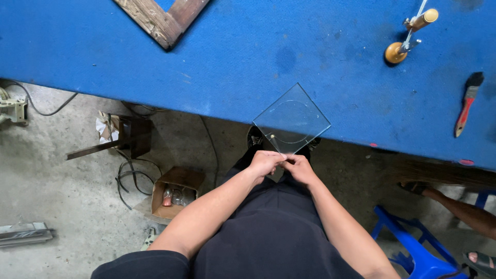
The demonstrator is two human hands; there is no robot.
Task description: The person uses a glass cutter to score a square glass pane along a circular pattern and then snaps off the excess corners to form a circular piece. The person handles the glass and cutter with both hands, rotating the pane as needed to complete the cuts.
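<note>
A square pane of clear glass (pixel 292 119) with a circle scored in it juts over the near edge of the blue felt table (pixel 248 57). My left hand (pixel 264 162) and my right hand (pixel 298 167) both pinch its near corner, fingers closed on the glass edge, close together just below the table edge. The pane is tilted like a diamond, its far corner over the table.
On the table lie a wooden frame corner (pixel 160 18), a circle glass cutter with wooden knobs (pixel 408 36) and a red-handled brush (pixel 467 103). A cardboard box (pixel 175 191), cables and metal scraps sit on the concrete floor. A blue plastic stool (pixel 413 248) and another person's leg (pixel 465 206) are at right.
</note>
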